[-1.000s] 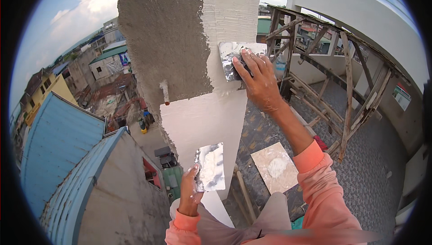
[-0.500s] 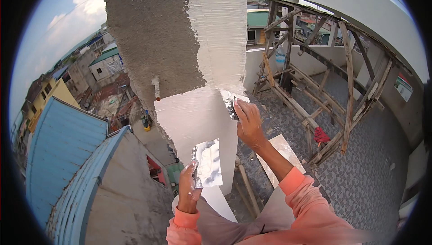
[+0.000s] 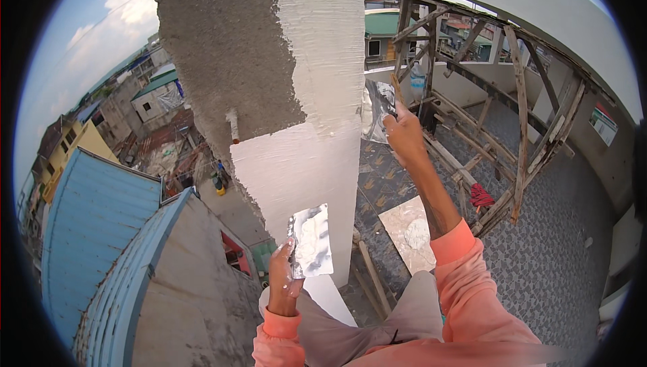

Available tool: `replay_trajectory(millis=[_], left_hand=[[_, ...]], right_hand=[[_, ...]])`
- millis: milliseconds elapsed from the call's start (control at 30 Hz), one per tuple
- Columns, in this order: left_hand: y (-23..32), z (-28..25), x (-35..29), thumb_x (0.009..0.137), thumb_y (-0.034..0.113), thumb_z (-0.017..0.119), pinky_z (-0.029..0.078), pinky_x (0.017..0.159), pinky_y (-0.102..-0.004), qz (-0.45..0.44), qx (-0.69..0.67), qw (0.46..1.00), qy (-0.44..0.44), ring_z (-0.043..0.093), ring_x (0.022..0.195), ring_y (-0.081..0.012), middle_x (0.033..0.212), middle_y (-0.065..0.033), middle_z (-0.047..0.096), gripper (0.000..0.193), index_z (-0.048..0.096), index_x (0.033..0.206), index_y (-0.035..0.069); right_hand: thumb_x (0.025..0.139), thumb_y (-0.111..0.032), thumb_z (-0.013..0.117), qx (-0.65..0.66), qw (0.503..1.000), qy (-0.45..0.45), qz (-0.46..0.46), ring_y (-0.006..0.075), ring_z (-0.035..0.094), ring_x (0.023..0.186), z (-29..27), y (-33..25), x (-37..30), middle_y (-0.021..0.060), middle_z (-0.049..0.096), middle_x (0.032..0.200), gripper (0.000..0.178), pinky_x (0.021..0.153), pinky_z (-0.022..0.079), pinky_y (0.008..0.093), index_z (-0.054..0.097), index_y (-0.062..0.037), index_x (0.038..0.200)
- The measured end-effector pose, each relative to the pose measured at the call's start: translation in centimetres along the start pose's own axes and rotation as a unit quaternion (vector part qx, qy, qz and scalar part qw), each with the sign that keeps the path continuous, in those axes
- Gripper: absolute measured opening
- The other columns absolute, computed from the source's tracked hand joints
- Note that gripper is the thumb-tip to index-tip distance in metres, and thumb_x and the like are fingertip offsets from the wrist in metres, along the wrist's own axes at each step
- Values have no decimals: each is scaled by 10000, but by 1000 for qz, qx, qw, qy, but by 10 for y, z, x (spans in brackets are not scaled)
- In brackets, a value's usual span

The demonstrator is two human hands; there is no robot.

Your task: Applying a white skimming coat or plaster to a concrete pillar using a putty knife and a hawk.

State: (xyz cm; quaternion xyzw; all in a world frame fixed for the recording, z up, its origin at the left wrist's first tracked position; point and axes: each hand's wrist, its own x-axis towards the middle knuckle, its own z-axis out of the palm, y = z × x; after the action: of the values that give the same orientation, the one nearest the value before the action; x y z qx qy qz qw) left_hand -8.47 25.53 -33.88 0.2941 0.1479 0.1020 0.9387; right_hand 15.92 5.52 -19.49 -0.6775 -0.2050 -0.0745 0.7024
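Note:
My left hand (image 3: 284, 272) grips a flat metal putty knife (image 3: 311, 240), its shiny blade carrying a smear of white putty and held in front of the lower wall. In my right hand (image 3: 406, 134) is a second putty knife (image 3: 379, 112), white putty on its blade, at the right edge of the wall column (image 3: 330, 50). The column has a rough grey cement part at upper left and a white, ridged coat on its right and lower parts. A short pipe stub (image 3: 234, 126) sticks out of the grey part.
A pinkish board (image 3: 408, 232) with a white putty heap lies beside my right knee. To the right stands a wooden frame (image 3: 519, 117) with a plastic bottle (image 3: 418, 80) and a red bundle (image 3: 481, 196). Blue metal roofing (image 3: 101, 212) lies down to the left, beyond a drop.
My right hand has moved up and right with its putty knife, from the white surface to the column's right edge. My left hand has stayed nearly still.

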Motion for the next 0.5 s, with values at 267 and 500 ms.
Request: replay_trajectory(millis=[267, 500], left_hand=[[-4, -5, 1, 979, 131, 469, 533, 814, -340, 1, 4, 1000, 3, 664, 925, -232, 1090, -163, 645, 312, 532, 1185, -94], [-2, -24, -1, 975, 122, 453, 513, 929, -411, -2, 17, 1000, -16, 633, 1064, -294, 1227, -191, 603, 375, 471, 1289, -82]], right_hand=[[792, 50, 474, -320, 864, 184, -342, 382, 476, 1088, 81, 18, -31, 265, 466, 1225, 547, 966, 383, 439, 411, 126, 1330], [748, 60, 558, -400, 814, 257, -334, 443, 434, 1140, 147, 20, -36, 316, 364, 1287, 627, 949, 366, 541, 384, 127, 1346]])
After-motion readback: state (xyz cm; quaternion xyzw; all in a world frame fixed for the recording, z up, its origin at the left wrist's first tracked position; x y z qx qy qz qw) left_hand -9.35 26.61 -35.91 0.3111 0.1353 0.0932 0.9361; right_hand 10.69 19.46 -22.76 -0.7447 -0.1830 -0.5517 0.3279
